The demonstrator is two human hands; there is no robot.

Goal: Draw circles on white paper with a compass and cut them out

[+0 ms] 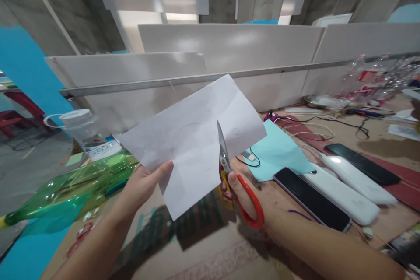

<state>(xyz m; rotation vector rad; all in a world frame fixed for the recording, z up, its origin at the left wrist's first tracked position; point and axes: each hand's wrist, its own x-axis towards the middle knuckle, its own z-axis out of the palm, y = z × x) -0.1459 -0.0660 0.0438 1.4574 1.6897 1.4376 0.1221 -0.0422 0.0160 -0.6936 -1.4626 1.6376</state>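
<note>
pinching the white paper (197, 153) near its lower left edge, the left hand (146, 186) has its thumb laid flat on top, with the fingers mostly hidden underneath. the sheet is held up, tilted, above the printed cardboard (157, 256), and a faint pencil curve runs across its middle.

the right hand (244, 194) is closed around the scissors (225, 157), its thumb through the orange loop and its fingers curled at the yellow part. one silver blade points upward over the paper, at a notch in the edge nearest the right hand; the other blade is out of sight, so i cannot tell how far apart the two are.

just beyond the right hand lies a turquoise sheet (278, 151), with a dark phone (311, 199) touching its near corner. two white devices (343, 197) sit side by side past the phone. over on the left, a green bottle (65, 188) lies on its side near the left forearm, and a clear jar (82, 133) with a white lid stands behind it.
</note>
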